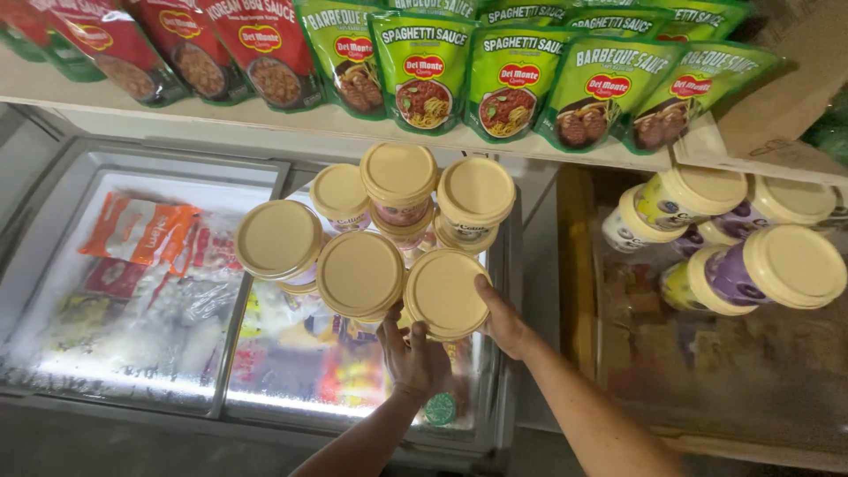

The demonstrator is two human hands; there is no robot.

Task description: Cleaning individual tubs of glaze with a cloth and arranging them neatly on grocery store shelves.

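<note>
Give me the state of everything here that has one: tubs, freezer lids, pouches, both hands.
Front tub: lidded, gripped by both hands.
Left hand: under tub's near edge.
Right hand: on tub's right side.
Other tubs: lidded, stacked on freezer.
Freezer lid: shut, frosted.
Sauce pouches: sealed, leaning on shelf.

Round tubs with tan lids (pixel 380 247) clustered at centre, green sauce pouches (pixel 530 75) along twelve o'clock shelf, red pouches (pixel 194 49) at eleven, purple-yellow tubs (pixel 751 238) at three, orange frozen packets (pixel 137 230) at nine

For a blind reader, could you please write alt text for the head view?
Both hands, left hand and right hand, hold a tan-lidded tub among stacked tubs on a chest freezer's glass lid, below a shelf of sauce pouches.
</note>
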